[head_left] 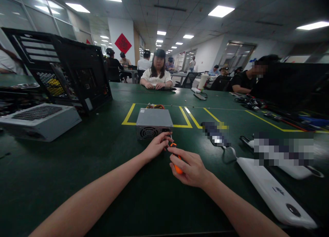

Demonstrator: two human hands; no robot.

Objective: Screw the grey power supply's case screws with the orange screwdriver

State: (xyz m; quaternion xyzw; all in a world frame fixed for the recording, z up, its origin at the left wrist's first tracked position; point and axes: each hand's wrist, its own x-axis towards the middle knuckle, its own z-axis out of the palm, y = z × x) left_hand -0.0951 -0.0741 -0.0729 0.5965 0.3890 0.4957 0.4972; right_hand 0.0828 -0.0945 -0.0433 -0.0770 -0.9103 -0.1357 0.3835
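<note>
A grey power supply box [154, 117] with a round fan grille on its front stands on the green table, its coloured cables bunched behind it. My right hand [189, 166] is wrapped round the orange and black handle of a screwdriver [178, 164], whose thin shaft points up toward the box's lower right corner. Beside the shaft, my left hand [157, 146] reaches to the same corner with its fingers close together near the screwdriver tip. Whatever its fingertips pinch, if anything, is too small to make out.
On the left stand a black computer case [95, 76] and a second grey power supply [43, 120]. White power banks [272, 189] and phones with cables lie at the right. A person [157, 72] sits across the table [123, 202]. Yellow tape marks the tabletop.
</note>
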